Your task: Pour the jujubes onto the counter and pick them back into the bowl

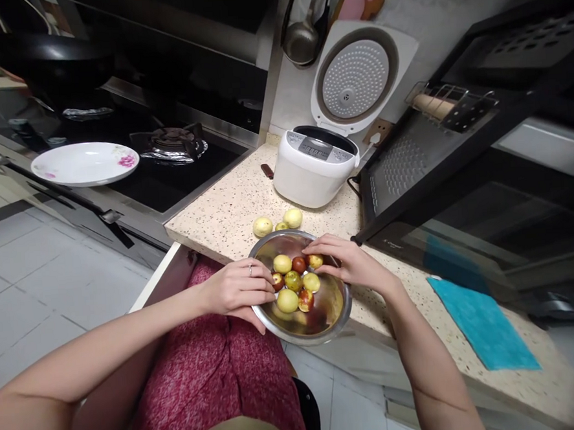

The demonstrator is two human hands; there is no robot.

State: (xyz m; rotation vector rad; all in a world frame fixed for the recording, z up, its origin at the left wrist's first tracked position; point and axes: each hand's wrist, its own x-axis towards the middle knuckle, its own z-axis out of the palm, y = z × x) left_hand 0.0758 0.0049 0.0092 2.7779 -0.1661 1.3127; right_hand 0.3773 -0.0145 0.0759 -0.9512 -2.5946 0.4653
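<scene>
Steel bowl: centre of the clock, jutting past the counter edge; whether it rests there or is held up, I cannot tell
Left hand: at nine o'clock, clamped on the bowl's rim; fingers inside, thumb outside
Right hand: at two o'clock, reaching over the rim; thumb and fingers apart around a yellow-and-red fruit; whether they pinch it, I cannot tell
Fruits in the bowl: about eight, yellow to dark red; this gathering looks mostly done
Loose fruits: three, just beyond the rim at eleven to twelve o'clock; these seem the only ones left outside
Rice cooker: between twelve and one o'clock, lid up; nothing visibly loaded
Hard to see: the cooker's inside, hidden by its front wall; the smallest loose fruit, partly covered; right fingertips; the oven, cut off at three o'clock
</scene>
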